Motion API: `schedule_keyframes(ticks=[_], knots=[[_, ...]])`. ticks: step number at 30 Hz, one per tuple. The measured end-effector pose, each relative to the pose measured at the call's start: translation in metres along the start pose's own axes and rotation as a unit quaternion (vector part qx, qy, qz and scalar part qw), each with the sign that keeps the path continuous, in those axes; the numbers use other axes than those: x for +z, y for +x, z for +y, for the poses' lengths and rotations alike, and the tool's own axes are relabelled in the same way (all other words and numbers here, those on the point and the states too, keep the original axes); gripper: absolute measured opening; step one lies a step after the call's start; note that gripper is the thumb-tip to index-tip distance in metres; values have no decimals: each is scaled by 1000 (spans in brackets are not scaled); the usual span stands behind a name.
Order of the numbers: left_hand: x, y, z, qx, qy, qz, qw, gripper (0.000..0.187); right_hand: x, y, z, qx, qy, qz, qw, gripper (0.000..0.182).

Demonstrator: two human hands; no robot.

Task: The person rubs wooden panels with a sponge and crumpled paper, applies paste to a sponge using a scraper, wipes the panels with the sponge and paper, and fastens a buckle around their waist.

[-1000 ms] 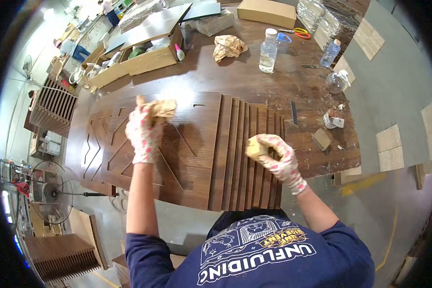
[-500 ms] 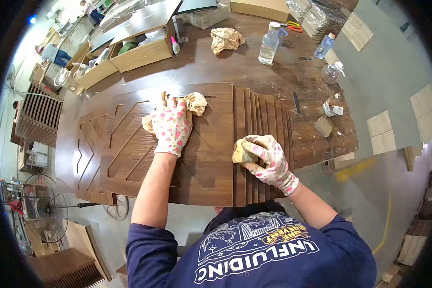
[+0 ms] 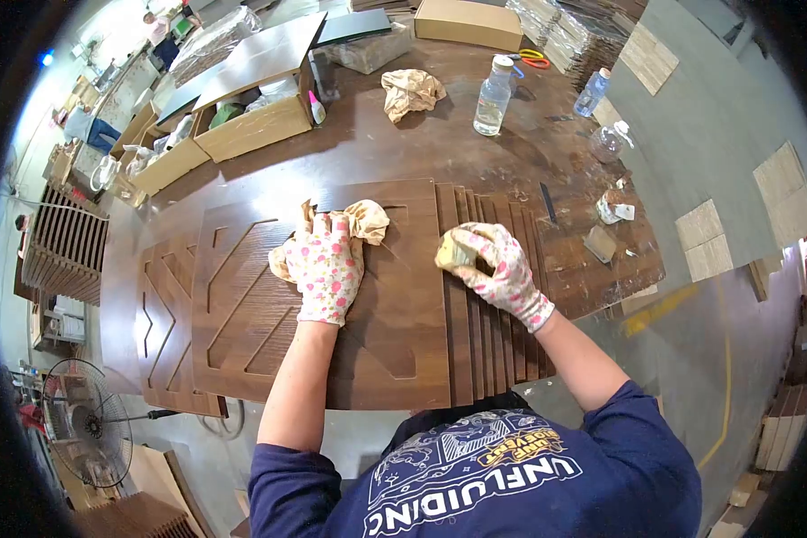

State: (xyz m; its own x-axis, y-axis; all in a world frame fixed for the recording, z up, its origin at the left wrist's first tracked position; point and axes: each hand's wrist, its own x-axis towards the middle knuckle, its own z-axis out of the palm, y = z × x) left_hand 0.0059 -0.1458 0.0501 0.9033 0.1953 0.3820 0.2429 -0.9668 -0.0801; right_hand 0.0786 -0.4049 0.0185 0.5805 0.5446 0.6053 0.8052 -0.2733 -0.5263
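My left hand [image 3: 325,273], in a white glove with pink flowers, presses a crumpled tan cloth [image 3: 368,222] against the top brown wood-grain panel [image 3: 394,332]. That panel has grooved lines cut into its face. In a matching glove, my right hand [image 3: 500,269] pinches a small yellowish sponge-like block [image 3: 455,254] between thumb and fingers. It hovers over the right edges of the fanned stack of panels [image 3: 484,359]. Another grooved panel [image 3: 166,332] shows at the left of the stack.
Behind the panels lie another crumpled cloth [image 3: 412,94] and a bottle of clear liquid [image 3: 492,99]. Open cardboard boxes [image 3: 255,125] stand at the back left. More plastic bottles [image 3: 592,92] line the right table edge. A fan [image 3: 90,421] stands at the lower left.
My right hand has moved away from my body along the panel edges, still holding the block. My left hand stays on the cloth. The whole view has shifted slightly.
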Motion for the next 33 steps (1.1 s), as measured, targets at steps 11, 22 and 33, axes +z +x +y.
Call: schedule_keyframes(ticks=[11, 22, 33], knots=[[-2, 2, -1, 8, 32, -30, 999, 44, 24, 87, 85, 105, -31, 67, 992, 42], [0, 0, 1, -13, 30, -17, 999, 40, 1, -2, 16, 24, 23, 32, 999, 51], [-8, -1, 2, 8, 42, -20, 999, 40, -15, -69, -55, 115, 39, 16, 992, 53]])
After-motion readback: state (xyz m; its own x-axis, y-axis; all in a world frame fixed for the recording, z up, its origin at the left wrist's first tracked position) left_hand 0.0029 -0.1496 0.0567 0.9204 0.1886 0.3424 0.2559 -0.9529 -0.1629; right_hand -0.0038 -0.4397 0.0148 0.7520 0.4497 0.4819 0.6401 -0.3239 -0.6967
